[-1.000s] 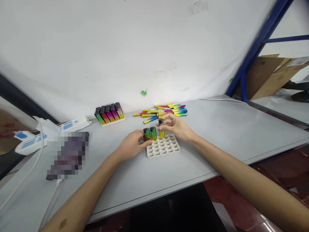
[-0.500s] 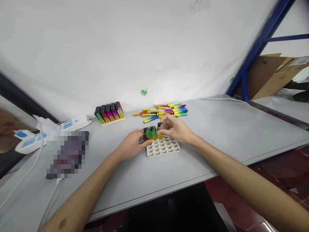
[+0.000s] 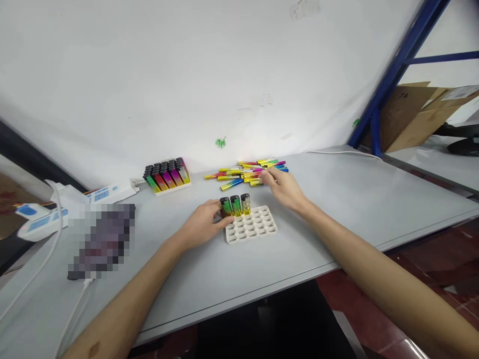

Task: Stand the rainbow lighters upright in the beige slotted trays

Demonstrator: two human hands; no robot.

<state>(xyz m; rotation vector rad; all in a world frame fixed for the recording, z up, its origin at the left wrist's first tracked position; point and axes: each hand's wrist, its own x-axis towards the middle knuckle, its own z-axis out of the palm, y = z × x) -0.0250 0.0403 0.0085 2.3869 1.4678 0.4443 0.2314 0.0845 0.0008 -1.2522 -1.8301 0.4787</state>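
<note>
The left hand [image 3: 204, 222] grips the tray [image 3: 251, 224] beside 3 upright lighters [image 3: 235, 206]; the right hand [image 3: 283, 187], at the shiny pile [image 3: 247, 175], has an unclear grip.

3 lighters [image 3: 235, 205] (upright) stand in a white tray [image 3: 255, 228] near the hands [image 3: 202, 223].

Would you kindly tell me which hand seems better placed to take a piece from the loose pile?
Probably the right hand: it is at the pile, while the left hand is farther from it, at the left side of the tray, by the upright lighters.
</note>
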